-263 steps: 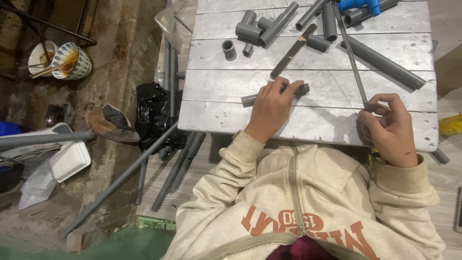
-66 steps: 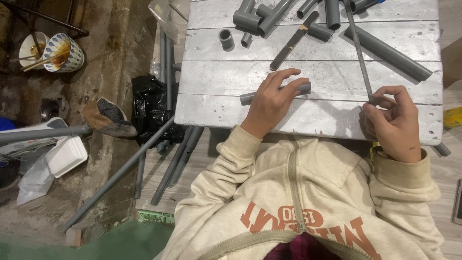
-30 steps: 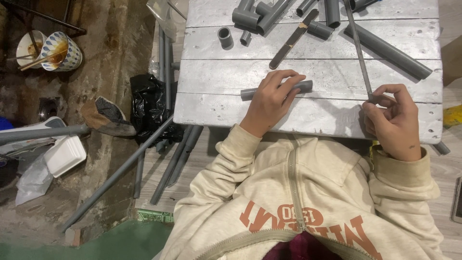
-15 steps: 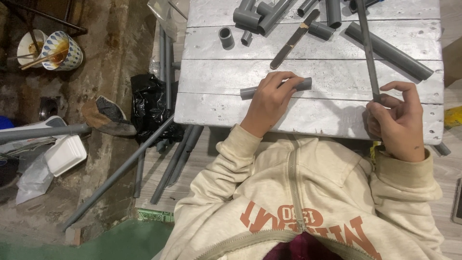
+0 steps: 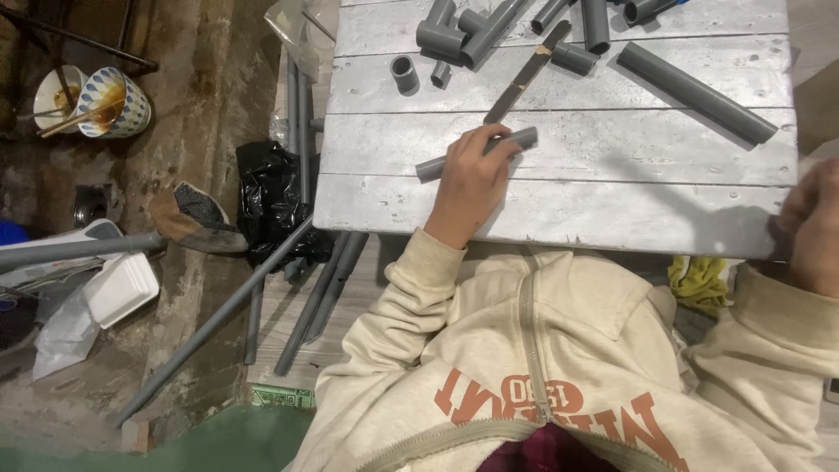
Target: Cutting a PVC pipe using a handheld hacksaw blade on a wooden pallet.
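Head view: the person leans over a grey plank counter [image 5: 559, 210]. The left hand [image 5: 472, 179] lies on a short grey pipe [image 5: 437, 166] near the front of the counter. Its grip is curled down over the pipe and presses it flat on the boards. One pipe end sticks out to the left of the hand and the other end pokes out by the fingertips.

The right hand [image 5: 808, 227] is at the right edge of the picture, just off the corner of the counter. Part of it is cut off, so I cannot tell if its grip is apart or together, or if it holds anything.

Farther back on the counter lie a long grey pipe [image 5: 695, 92], a thin dark file-like tool [image 5: 524, 74], a small pipe ring [image 5: 404, 72] and more pipe bits [image 5: 454, 35]. Long pipes [image 5: 323, 288] lean below the counter edge, and two bowls [image 5: 109, 100] sit on the floor.

To hold the pipe well, I think the left hand should press evenly so it cannot roll, with fingers kept clear of the pipe ends.
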